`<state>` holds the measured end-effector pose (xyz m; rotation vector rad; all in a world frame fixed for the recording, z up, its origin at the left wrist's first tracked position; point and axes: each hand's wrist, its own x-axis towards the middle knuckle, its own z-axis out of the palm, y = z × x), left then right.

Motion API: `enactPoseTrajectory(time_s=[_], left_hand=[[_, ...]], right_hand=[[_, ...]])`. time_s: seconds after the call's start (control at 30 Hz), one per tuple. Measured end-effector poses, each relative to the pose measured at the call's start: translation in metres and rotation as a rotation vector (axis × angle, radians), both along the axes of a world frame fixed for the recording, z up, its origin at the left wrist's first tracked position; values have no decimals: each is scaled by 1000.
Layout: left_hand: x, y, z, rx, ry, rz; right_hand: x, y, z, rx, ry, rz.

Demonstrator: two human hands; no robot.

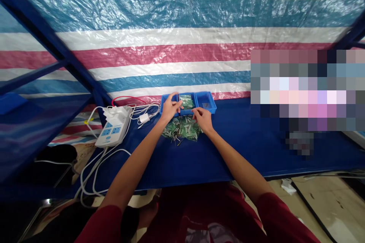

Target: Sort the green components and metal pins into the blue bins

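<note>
My left hand (170, 108) is over the left blue bin (164, 99) and the near edge of the middle bin. Its fingers are apart, and I make out nothing in them. The middle bin holds a stack of green circuit boards (186, 101), close to my left fingertips. My right hand (203, 118) is by the near edge of the right blue bin (205, 95), thumb and fingers pressed together; anything between them is too small to name. Below both hands lies a pile of small green boards with metal parts (185, 129), spread on the blue table (182, 163).
To the left sits a white power strip (114, 129) with plugs in it and white cables trailing off the table edge. A small white charger (144, 118) lies near the bins. Behind the table hangs a striped plastic sheet (176, 57). The right side is pixelated.
</note>
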<state>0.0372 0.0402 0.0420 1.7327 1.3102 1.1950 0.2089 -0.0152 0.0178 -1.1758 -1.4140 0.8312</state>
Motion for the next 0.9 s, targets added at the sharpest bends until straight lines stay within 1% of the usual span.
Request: enactPoseTrajectory(time_s=[0.07, 0.17, 0.2, 0.27, 0.4, 0.57, 0.67, 0.9], left_hand=[[2, 6, 4, 83, 234, 102], [0, 0, 6, 222, 568, 242], [-2, -4, 6, 252, 637, 264], [-6, -14, 4, 284, 722, 241], [-14, -29, -4, 269, 816, 77], [-19, -35, -14, 204, 867, -19], [-20, -38, -18, 198, 854, -28], [-22, -39, -29, 238, 816, 14]], right_hand=[[1, 0, 1, 15, -77, -35], [4, 1, 1, -4, -275, -86], [4, 2, 0, -23, -359, -98], [5, 3, 0, -69, -526, -111], [5, 5, 0, -150, -779, -89], [4, 7, -3, -182, -973, -50], [3, 8, -5, -177, -1029, -51], [0, 8, -3, -187, -1090, -44]])
